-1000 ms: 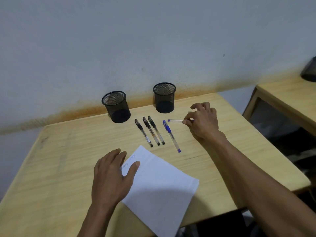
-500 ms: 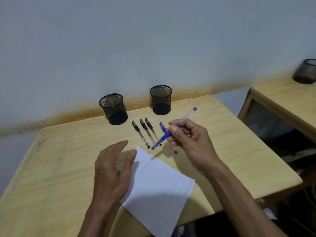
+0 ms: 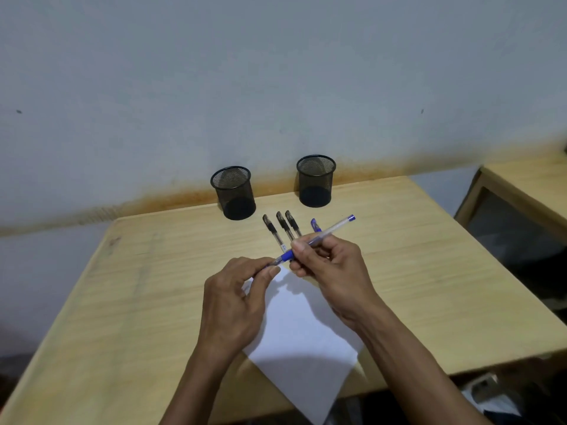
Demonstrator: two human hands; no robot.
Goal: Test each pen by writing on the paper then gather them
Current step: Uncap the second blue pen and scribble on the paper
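- Head view, looking down on a wooden table [image 3: 414, 271]: the right hand [image 3: 333, 271] has its fingers curled round the barrel of a blue pen [image 3: 319, 236], held slanted above the table with its far end pointing up and away to the right.
- The left hand [image 3: 236, 305] pinches the near end of that same pen between thumb and fingertips; from here it looks like the cap end, so I'd judge the cap is about to come off, though the cap itself is too small to make out.
- The paper [image 3: 306, 338] lies right under both hands, just where the tip would come down to write.
- Three black pens [image 3: 277, 230] lie side by side on the table beyond the hands, with a second blue pen [image 3: 315, 224] beside them, mostly hidden by the right hand, so testing seems barely begun.
- Two black mesh cups [image 3: 316, 180] stand at the back by the wall, likely where the pens get gathered.
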